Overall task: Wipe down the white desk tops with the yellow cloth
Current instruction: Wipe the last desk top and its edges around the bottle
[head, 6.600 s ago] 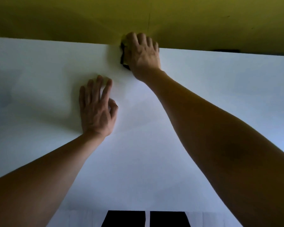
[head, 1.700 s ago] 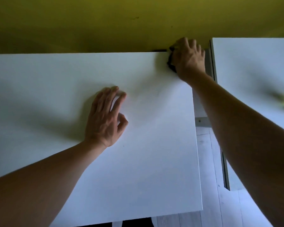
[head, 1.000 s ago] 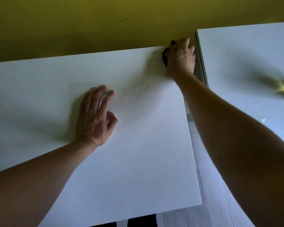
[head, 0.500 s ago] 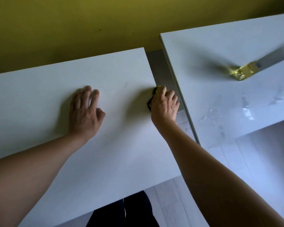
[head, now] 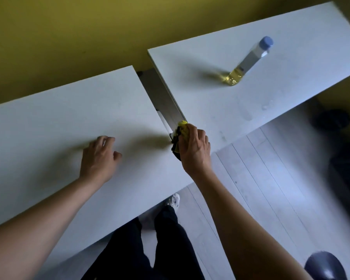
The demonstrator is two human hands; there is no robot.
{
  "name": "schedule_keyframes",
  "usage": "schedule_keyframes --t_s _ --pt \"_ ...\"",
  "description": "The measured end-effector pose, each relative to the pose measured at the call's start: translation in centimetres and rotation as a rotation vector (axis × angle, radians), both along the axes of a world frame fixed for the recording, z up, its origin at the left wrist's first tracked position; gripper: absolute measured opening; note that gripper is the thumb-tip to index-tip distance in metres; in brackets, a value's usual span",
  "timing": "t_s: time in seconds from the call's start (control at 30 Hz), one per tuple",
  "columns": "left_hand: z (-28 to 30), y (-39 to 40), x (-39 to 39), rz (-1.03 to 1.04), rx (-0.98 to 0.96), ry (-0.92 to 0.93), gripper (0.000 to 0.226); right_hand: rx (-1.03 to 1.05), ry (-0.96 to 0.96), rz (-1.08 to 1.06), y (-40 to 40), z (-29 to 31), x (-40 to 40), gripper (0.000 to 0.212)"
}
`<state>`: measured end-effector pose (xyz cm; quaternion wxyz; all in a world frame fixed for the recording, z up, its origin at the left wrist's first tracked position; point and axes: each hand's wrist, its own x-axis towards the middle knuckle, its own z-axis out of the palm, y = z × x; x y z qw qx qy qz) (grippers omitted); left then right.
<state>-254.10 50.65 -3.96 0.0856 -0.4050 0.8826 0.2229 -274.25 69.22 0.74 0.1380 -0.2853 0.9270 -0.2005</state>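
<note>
I see the near white bench filling the space under and ahead of my left hand, with a second white bench beyond my right hand, set at an angle and parted from the first by a narrow gap. Behind both runs a yellow-green wall. Below my right arm lies pale plank floor, and between my forearms I see dark trousers and a white shoe.

On the far bench, well beyond my right hand, stands a clear bottle with a blue cap and yellowish liquid at its base; some wet spots lie near it.

My left hand rests on the near bench, fingers relaxed and slightly bent, holding nothing. My right hand sits at that bench's right edge by the gap, fingers curled over the yellow cloth, gripping it. The cloth is bunched, with a dark part showing at its left side, pressed against the bench edge.
</note>
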Motion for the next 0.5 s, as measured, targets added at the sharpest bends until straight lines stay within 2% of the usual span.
schedule_keyframes --t_s 0.1,0.27,0.5 --pt "1.9 3.0 -1.8 -0.069 -0.007 0.082 0.04 -0.025 -0.012 -0.023 2.2 0.7 -0.2 0.039" --pt "3.9 8.5 -5.6 -0.178 -0.026 0.226 0.056 -0.068 -0.029 -0.001 5.7 0.2 -3.0 0.043" --pt "3.1 15.7 -11.8 -0.161 -0.05 0.183 0.048 -0.109 -0.09 0.084 10.8 -1.0 -9.6 0.049"
